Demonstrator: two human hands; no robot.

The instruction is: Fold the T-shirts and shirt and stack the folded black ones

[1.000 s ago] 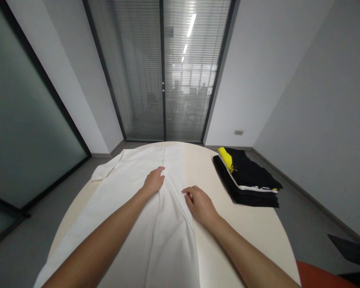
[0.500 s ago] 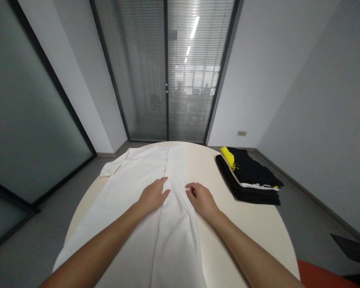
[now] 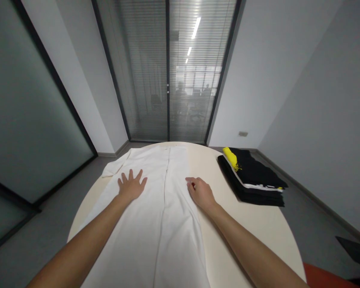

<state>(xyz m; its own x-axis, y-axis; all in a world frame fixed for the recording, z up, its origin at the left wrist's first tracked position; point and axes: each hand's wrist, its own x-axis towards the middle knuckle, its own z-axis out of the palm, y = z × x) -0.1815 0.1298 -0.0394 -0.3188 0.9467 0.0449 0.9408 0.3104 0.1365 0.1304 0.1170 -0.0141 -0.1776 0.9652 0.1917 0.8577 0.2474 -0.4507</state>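
Note:
A white garment (image 3: 159, 208) lies spread along the round cream table (image 3: 246, 224), one sleeve hanging off the far left edge. My left hand (image 3: 131, 186) lies flat on the cloth's left half, fingers spread. My right hand (image 3: 200, 191) rests at the garment's right edge with its fingers curled on the hem, pinching the cloth.
A stack of folded black clothes with a yellow piece (image 3: 252, 176) sits on the table's far right. Glass doors with blinds (image 3: 168, 72) stand beyond the table. An orange seat edge (image 3: 327, 278) shows at the bottom right.
My left hand has slid from the garment's centre seam out to the left and spread flat. The right hand stays at the right hem.

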